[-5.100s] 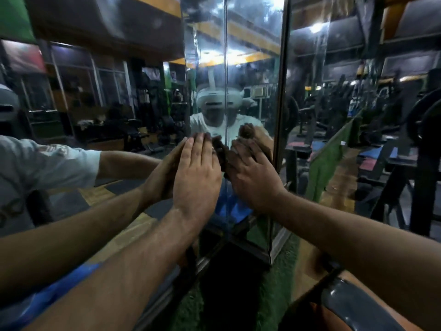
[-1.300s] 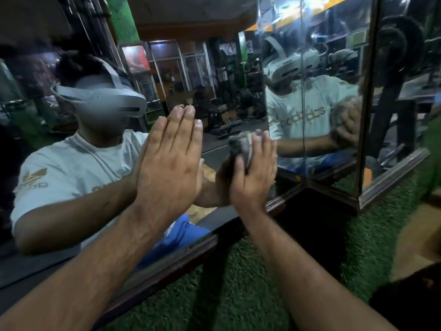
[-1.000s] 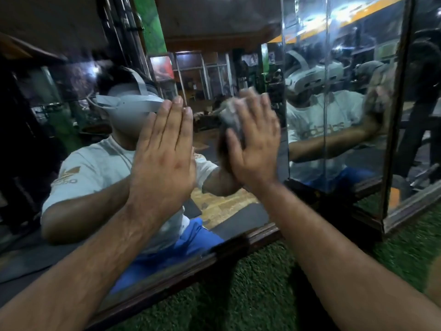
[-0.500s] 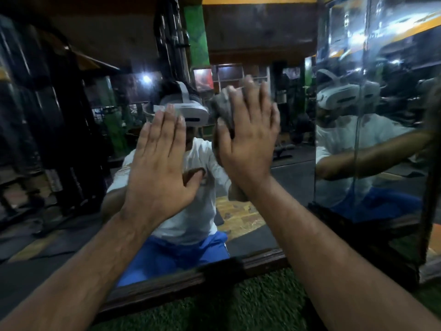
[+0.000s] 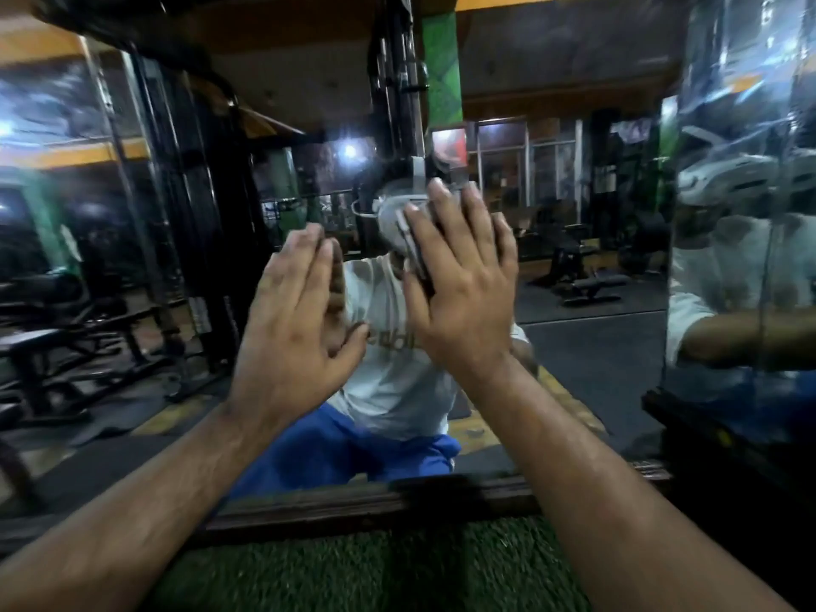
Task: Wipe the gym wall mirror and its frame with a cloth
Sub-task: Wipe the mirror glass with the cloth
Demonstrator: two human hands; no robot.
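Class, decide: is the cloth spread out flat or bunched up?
Bunched up: the cloth shows as a thick grey wad under the right hand, pressed on the mirror.

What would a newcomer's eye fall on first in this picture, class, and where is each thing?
Two hands fill the centre: the right hand presses a grey cloth flat against the mirror, and the left hand rests open on the glass beside it. Below runs the dark wooden frame, with green turf at the bottom.
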